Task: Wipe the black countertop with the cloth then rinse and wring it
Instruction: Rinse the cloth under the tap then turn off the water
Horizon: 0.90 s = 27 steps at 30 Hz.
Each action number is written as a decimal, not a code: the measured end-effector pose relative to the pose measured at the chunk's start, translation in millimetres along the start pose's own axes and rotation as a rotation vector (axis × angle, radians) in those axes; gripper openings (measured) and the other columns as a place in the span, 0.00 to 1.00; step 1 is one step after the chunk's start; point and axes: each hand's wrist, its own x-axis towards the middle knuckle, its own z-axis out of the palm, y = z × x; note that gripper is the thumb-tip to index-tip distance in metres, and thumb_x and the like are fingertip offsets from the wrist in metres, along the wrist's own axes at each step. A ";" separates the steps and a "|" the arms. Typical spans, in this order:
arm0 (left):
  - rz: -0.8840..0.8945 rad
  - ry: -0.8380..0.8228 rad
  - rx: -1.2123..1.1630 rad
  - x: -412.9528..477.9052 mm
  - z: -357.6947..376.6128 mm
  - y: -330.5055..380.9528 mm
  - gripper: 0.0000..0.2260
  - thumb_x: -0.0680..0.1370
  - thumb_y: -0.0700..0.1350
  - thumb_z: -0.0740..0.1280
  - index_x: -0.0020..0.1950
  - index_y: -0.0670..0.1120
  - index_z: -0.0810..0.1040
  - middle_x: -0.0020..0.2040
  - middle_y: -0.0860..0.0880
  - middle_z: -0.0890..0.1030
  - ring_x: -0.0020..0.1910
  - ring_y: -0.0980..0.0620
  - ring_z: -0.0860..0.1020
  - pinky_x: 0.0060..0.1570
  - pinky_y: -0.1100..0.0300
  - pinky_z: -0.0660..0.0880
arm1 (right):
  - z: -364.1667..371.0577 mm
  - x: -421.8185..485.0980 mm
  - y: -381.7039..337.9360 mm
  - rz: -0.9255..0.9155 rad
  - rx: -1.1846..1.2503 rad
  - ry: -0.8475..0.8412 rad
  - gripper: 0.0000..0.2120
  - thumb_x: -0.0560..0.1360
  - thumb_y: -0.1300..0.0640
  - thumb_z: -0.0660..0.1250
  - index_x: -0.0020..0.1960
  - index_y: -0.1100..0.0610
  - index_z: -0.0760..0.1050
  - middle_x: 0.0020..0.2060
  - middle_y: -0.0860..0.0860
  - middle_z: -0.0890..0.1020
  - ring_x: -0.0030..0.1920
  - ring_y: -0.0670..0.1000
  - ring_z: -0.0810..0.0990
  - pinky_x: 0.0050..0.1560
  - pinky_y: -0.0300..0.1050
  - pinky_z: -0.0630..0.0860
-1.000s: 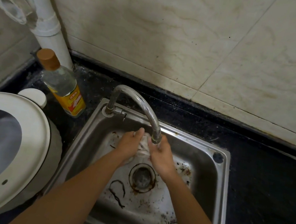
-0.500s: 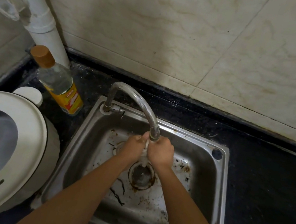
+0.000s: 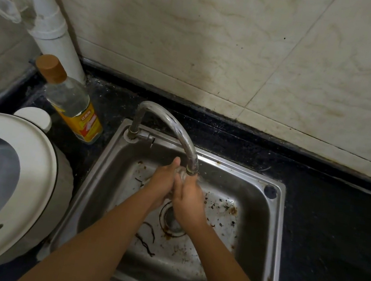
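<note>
Both my hands are pressed together inside the steel sink (image 3: 276, 238), right under the spout of the curved faucet (image 3: 170, 121). My left hand (image 3: 161, 184) has its thumb pointing up. My right hand (image 3: 188, 201) lies against it from the right. Between them they clasp the pale cloth (image 3: 181, 175), of which only a small blurred wet bit shows below the spout. The black countertop (image 3: 334, 234) surrounds the sink.
Brown scraps litter the sink floor around the drain (image 3: 169, 218). A clear bottle (image 3: 74, 104) with a yellow label and brown cap stands left of the faucet. A large white pot lid (image 3: 18, 175) fills the left. A white pipe (image 3: 52, 24) rises in the corner.
My hands went from apart with the cloth stretched between them, to fists side by side, to pressed together under the spout. The view has shifted slightly.
</note>
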 end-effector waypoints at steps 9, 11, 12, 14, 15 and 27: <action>0.068 0.034 0.115 -7.4 12.5 -0.7 0.22 0.81 0.57 0.55 0.33 0.45 0.72 0.27 0.50 0.72 0.26 0.53 0.69 0.28 0.61 0.63 | -7.1 18.7 4.6 0.213 -0.038 0.199 0.17 0.81 0.46 0.55 0.42 0.58 0.69 0.29 0.47 0.73 0.30 0.46 0.72 0.26 0.36 0.62; 0.086 0.028 0.164 -6.9 12.4 -2.0 0.21 0.81 0.55 0.54 0.34 0.45 0.73 0.31 0.47 0.76 0.30 0.51 0.72 0.31 0.60 0.67 | -7.6 22.6 4.9 0.307 0.052 0.222 0.21 0.80 0.44 0.58 0.35 0.57 0.70 0.29 0.49 0.75 0.31 0.49 0.73 0.30 0.42 0.67; 0.092 0.022 0.165 -7.2 11.8 -2.0 0.20 0.82 0.53 0.54 0.37 0.44 0.75 0.35 0.43 0.79 0.35 0.49 0.76 0.35 0.57 0.71 | -8.6 24.6 3.7 0.355 0.110 0.227 0.22 0.80 0.45 0.59 0.33 0.57 0.70 0.28 0.50 0.75 0.31 0.50 0.73 0.31 0.43 0.68; 0.122 0.016 0.151 -7.2 9.4 -2.0 0.17 0.82 0.50 0.55 0.42 0.42 0.76 0.43 0.38 0.81 0.43 0.44 0.79 0.44 0.52 0.74 | -12.3 28.1 1.3 0.440 0.204 0.205 0.23 0.81 0.47 0.58 0.31 0.56 0.69 0.28 0.51 0.74 0.31 0.51 0.72 0.32 0.43 0.68; 0.144 0.007 0.141 -7.6 7.3 -1.5 0.16 0.82 0.49 0.56 0.44 0.41 0.76 0.44 0.38 0.81 0.43 0.44 0.79 0.45 0.52 0.74 | -14.5 29.1 0.8 0.478 0.242 0.173 0.23 0.81 0.46 0.57 0.31 0.56 0.69 0.29 0.51 0.74 0.30 0.50 0.71 0.32 0.43 0.68; 0.054 -0.159 -0.178 -11.5 -28.9 1.8 0.12 0.75 0.34 0.66 0.56 0.42 0.78 0.46 0.46 0.82 0.38 0.56 0.80 0.35 0.65 0.75 | -32.9 25.5 28.4 0.451 0.709 -0.110 0.09 0.77 0.68 0.64 0.54 0.59 0.77 0.50 0.55 0.83 0.50 0.54 0.81 0.46 0.44 0.77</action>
